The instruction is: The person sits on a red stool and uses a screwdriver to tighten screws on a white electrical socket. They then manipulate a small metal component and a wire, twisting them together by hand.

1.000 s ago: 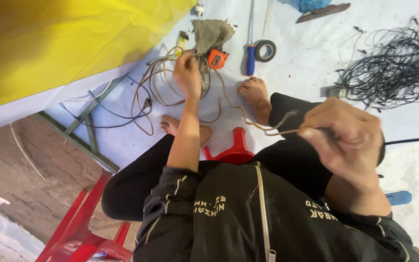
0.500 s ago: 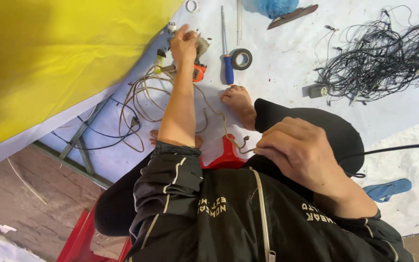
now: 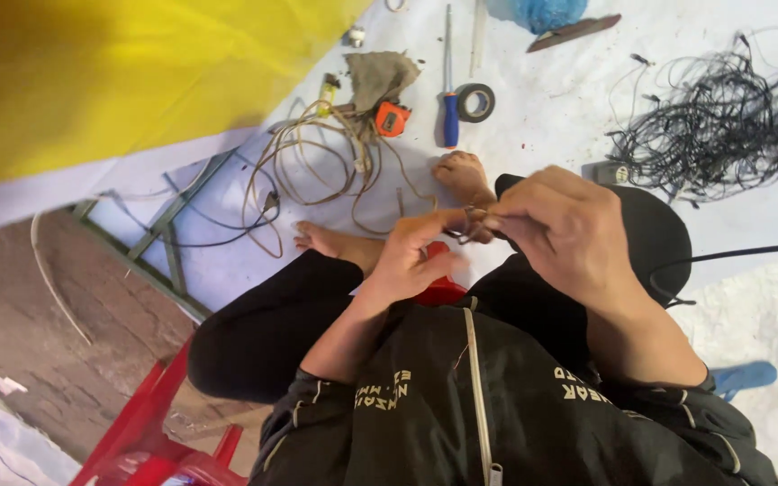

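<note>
White sheet-covered floor (image 3: 587,135), seated person looking down. Left hand (image 3: 411,256) has come back from the tan coiled cable pile (image 3: 326,162) near the orange tape measure (image 3: 392,118). It now meets the right hand (image 3: 569,234), both pinched on a thin tan wire end (image 3: 472,221) above the lap; fine work begun.

Blue-handled screwdriver (image 3: 449,108) beside black tape roll (image 3: 476,102); orange tape measure (image 3: 392,118); tangled black wires (image 3: 722,126)

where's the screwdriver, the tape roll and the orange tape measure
screwdriver (image 3: 450,121), head view, on its blue handle
tape roll (image 3: 476,102), head view, on the black ring's lower edge
tape measure (image 3: 393,118), head view, middle of its orange case
</note>
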